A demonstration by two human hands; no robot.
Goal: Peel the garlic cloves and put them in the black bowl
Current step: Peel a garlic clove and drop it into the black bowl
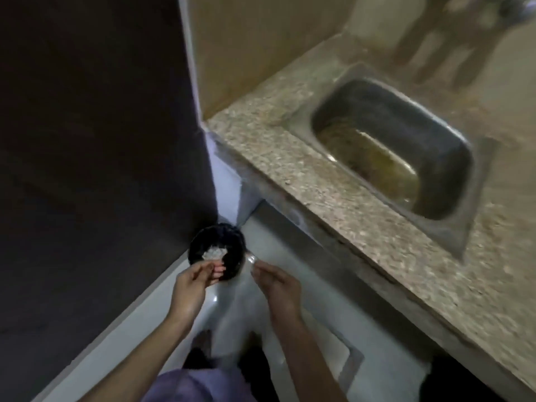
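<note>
Low in the middle of the head view, my left hand grips the near rim of the black bowl with its fingers curled over the edge. A small pale heap lies inside the bowl; blur hides whether it is garlic cloves or peel. Just right of the bowl, my right hand pinches the top of a clear plastic thing, which looks like a thin bag hanging down. Both are held in the air above the floor.
A speckled stone counter runs along the right, with a steel sink holding murky water. On the left is a dark wall. Pale floor tiles and my feet lie below.
</note>
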